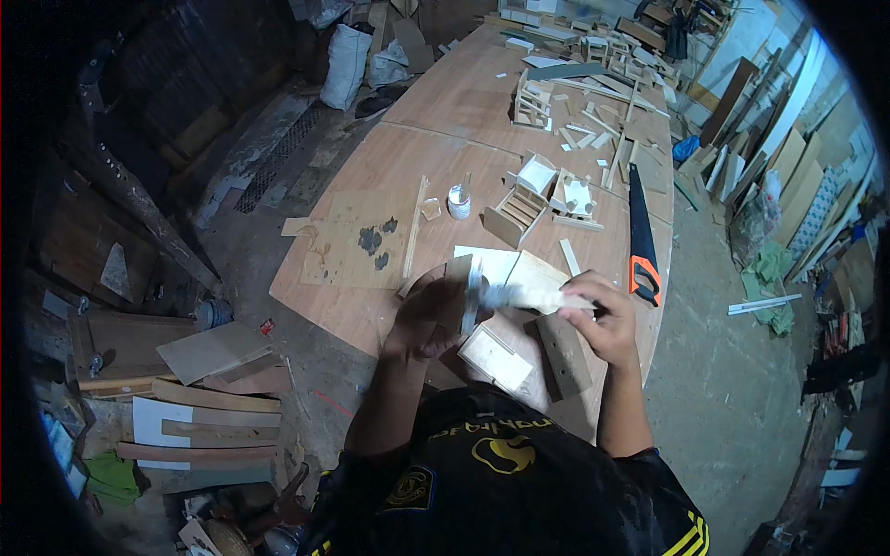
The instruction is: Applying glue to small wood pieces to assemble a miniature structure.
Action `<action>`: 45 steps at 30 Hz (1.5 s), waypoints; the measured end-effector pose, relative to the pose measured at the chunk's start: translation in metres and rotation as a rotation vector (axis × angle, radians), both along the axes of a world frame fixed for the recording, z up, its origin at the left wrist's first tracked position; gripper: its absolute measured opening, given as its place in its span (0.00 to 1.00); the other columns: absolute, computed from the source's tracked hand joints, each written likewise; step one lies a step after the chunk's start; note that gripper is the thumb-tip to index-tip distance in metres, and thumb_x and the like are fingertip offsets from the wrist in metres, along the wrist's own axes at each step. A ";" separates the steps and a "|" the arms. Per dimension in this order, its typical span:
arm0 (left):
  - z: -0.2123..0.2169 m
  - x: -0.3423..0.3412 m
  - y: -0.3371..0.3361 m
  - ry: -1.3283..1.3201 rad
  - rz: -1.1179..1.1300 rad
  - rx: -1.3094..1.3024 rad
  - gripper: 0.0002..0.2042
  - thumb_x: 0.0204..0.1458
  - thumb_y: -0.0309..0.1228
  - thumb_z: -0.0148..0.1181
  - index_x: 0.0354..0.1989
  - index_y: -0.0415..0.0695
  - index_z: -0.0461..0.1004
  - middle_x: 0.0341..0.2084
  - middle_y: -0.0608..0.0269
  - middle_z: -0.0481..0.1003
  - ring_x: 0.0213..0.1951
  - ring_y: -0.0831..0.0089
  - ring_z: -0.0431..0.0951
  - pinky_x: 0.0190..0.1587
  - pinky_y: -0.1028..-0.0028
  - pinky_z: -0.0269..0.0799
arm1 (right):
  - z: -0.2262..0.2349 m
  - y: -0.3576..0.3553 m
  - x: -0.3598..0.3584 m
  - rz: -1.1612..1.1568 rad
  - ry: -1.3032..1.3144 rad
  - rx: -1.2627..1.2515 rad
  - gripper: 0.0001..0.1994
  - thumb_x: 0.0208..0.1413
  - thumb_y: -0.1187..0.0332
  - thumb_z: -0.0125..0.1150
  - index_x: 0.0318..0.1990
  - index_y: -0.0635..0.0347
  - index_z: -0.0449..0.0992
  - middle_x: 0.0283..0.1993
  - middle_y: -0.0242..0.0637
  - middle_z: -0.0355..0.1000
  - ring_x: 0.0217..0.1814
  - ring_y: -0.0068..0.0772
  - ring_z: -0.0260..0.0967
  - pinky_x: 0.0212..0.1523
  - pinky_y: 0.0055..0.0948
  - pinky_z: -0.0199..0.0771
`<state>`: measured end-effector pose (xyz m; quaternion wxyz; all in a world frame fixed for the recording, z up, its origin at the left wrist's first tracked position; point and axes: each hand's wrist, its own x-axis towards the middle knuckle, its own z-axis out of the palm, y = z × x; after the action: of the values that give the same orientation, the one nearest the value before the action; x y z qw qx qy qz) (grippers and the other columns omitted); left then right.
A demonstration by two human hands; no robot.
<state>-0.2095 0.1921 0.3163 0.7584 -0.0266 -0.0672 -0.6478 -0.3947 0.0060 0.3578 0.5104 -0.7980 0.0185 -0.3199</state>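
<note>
My left hand (425,317) is closed on a small wooden board (469,301), which stands on edge above the near end of the table. In my right hand (604,320) is a pale-handled brush (538,298), pinched by its handle. Its bluish-white tip meets the board's edge, though motion blurs it. Below my hands lie a small pale wooden box (496,359) and a thick wooden block (562,357). Pale flat panels (536,276) lie just beyond. A white jar (459,202) with a stick standing in it is ahead of my left hand.
Small wooden assemblies (517,215) stand mid-table, near a stained board (362,239). An orange-handled handsaw (642,246) lies along the right edge. Wood strips and offcuts (603,130) cover the far end. Boards (213,422) are stacked on the floor at the left.
</note>
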 end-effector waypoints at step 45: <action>0.007 -0.003 -0.002 -0.334 0.209 0.129 0.14 0.55 0.33 0.58 0.43 0.36 0.69 0.31 0.56 0.73 0.32 0.69 0.74 0.40 0.68 0.70 | -0.010 -0.002 -0.002 0.144 0.096 0.247 0.15 0.48 0.72 0.65 0.44 0.68 0.78 0.37 0.41 0.78 0.34 0.24 0.74 0.37 0.22 0.72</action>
<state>-0.2122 0.1898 0.3237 0.7999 0.1369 -0.1531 -0.5640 -0.3972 0.0036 0.3474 0.6248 -0.7428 0.0250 -0.2392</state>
